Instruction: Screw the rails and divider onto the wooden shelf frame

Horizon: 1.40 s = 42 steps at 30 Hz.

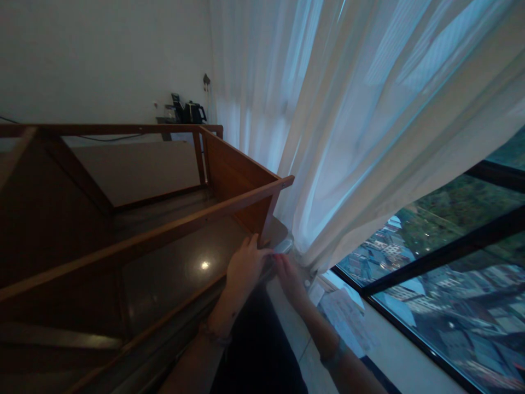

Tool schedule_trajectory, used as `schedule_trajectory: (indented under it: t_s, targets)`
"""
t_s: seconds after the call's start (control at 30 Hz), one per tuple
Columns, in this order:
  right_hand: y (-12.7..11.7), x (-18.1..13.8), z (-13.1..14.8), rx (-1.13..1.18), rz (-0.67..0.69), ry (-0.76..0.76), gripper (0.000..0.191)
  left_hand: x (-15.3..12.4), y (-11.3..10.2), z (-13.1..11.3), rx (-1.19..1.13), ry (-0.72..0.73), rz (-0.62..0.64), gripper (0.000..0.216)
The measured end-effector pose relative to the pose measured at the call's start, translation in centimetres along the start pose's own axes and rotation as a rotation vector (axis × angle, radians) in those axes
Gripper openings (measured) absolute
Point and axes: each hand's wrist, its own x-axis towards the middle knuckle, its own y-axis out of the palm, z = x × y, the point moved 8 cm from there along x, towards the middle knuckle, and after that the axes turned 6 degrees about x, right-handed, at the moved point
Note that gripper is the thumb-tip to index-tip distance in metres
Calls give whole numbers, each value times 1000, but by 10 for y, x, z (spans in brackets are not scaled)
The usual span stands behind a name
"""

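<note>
My left hand (245,266) rests on the near right corner of a dark glossy tabletop (180,268). Its fingers are pressed together at the corner edge, by the foot of a wooden frame (246,198). My right hand (289,278) comes up from below the same corner, and its fingertips meet those of the left hand. A small pale object (284,245) lies at the corner just beyond the fingers. In the dim light I cannot make out what the fingers pinch.
The wooden frame with rails and a side panel (233,175) stands on the tabletop. A sheer white curtain (353,126) hangs to the right, in front of a floor-length window (447,273). A black kettle (194,113) sits on a far counter. Papers (342,314) lie on the floor.
</note>
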Motion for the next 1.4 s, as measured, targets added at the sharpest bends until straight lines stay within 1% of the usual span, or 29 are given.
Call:
schedule_trajectory:
  t_s: [0.1, 0.17, 0.3, 0.43, 0.5, 0.6, 0.7, 0.83, 0.9, 1.0, 1.1, 1.2, 1.3, 1.4]
  targets:
    - [-12, 0, 14, -186, -41, -75, 23, 0, 1, 1, 3, -9, -5, 28]
    - [-15, 1, 21, -255, -45, -99, 22, -1, 1, 1, 2, -10, -5, 27]
    - [-6, 0, 24, -268, -21, -95, 40, -1, 0, 1, 9, -14, 7, 27]
    - [14, -2, 14, -165, 39, -29, 64, 0, -1, -1, 7, 3, 5, 25]
    - [21, -2, 10, -120, 50, -22, 70, 0, -1, -1, 1, 12, 4, 25]
    - [26, -2, 6, -120, 38, -43, 72, 0, 0, -1, -3, 18, 3, 26]
    - [20, -2, 9, -211, -14, -86, 68, -1, 0, -1, 9, 19, -3, 28]
    - [2, -5, 23, -410, -89, -181, 41, -2, 0, -1, 47, 12, -17, 29]
    - [-4, -6, 31, -493, -92, -220, 32, -2, 0, -1, 50, 15, -16, 28]
    - [-6, -6, 39, -556, -75, -251, 29, -2, 0, -2, 39, 22, -8, 28]
    - [-4, -4, 41, -544, -77, -249, 33, -2, -2, -2, 39, 15, -11, 29]
    - [-2, 0, 37, -470, -119, -207, 43, -2, -3, -2, 43, 7, -12, 28]
    - [0, 3, 27, -330, -149, -110, 58, -2, -4, -3, 45, 13, -17, 28]
    - [5, 3, 15, -163, -119, 1, 69, -2, -4, -3, 51, 11, -16, 28]
